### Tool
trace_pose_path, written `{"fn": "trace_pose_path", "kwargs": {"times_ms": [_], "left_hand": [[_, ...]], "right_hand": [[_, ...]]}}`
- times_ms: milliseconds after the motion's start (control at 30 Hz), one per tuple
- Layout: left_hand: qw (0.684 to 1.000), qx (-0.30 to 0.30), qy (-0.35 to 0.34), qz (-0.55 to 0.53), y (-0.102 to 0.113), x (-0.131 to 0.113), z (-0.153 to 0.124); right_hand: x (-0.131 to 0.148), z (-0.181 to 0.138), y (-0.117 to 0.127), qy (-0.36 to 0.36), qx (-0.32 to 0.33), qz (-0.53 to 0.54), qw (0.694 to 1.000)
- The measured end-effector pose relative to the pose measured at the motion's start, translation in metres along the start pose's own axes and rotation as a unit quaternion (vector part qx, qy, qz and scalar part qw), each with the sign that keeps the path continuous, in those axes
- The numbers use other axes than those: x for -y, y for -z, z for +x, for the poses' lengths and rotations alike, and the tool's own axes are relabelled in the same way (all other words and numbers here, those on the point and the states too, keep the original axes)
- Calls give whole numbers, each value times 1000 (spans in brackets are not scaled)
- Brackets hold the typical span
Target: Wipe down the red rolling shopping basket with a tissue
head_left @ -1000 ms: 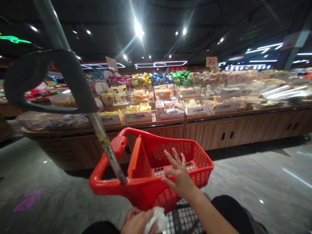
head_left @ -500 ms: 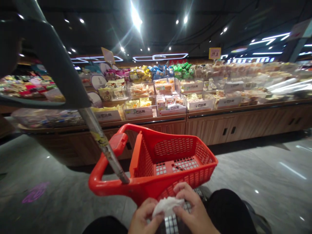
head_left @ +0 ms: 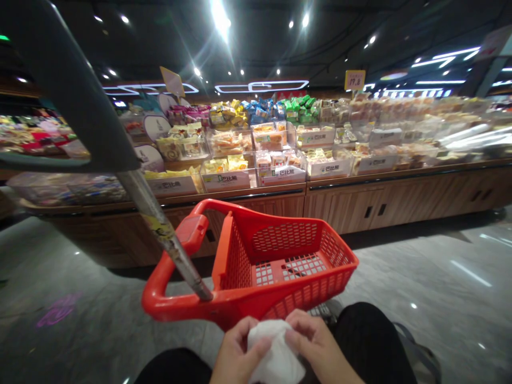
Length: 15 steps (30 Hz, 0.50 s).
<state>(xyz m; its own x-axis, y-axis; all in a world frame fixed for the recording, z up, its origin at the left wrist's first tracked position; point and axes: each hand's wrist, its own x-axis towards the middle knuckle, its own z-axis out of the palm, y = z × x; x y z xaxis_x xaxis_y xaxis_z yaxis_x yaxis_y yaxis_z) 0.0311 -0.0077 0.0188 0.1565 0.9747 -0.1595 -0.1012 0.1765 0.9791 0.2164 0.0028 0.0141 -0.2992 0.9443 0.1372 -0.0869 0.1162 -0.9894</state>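
A soft white sheet that looks like a tissue or wipe (head_left: 277, 358) hangs between my two hands at the bottom of the view. My left hand (head_left: 237, 353) pinches its left edge, thumb on top. On the other side, my right hand (head_left: 314, 344) is closed on the upper right edge with thumb and fingers. Just beyond my hands stands a red plastic shopping cart (head_left: 288, 292) with a perforated basket; no goods show inside it. Its long pole (head_left: 164, 234) with a dark grey handle (head_left: 102, 141) slants up to the upper left.
Behind the cart runs a wooden display counter (head_left: 344, 209) with clear bins of packaged snacks (head_left: 226, 166). A yellow-edged price sign (head_left: 354, 80) stands above them. My dark-clothed knees (head_left: 372, 341) flank my hands. Grey shiny floor (head_left: 436, 277) lies to the right.
The white sheet was bunched small between my fingers; now it is spread wider and hangs lower. My hands stay close together. The view has shifted slightly, with the pole further left.
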Motion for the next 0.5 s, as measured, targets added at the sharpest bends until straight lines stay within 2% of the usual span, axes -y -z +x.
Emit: {"fn": "trace_pose_path", "kwargs": {"times_ms": [167,267,367,433,500], "left_hand": [[998,20,42,-46,7,5,3],[994,-50,40,-89,7,2,2],[992,-118,-18,-27,8,-1,2],[993,-110,-46,27,7,-1,1],[995,-63,-57,54,3,1,-2]], "right_hand": [[-2,4,6,-66,-72,27,995],[3,4,15,-76,-88,14,993],[9,3,24,-59,-115,2,992],[13,0,25,-19,-118,-39,992],[18,-3,21,10,-82,-90,993]]}}
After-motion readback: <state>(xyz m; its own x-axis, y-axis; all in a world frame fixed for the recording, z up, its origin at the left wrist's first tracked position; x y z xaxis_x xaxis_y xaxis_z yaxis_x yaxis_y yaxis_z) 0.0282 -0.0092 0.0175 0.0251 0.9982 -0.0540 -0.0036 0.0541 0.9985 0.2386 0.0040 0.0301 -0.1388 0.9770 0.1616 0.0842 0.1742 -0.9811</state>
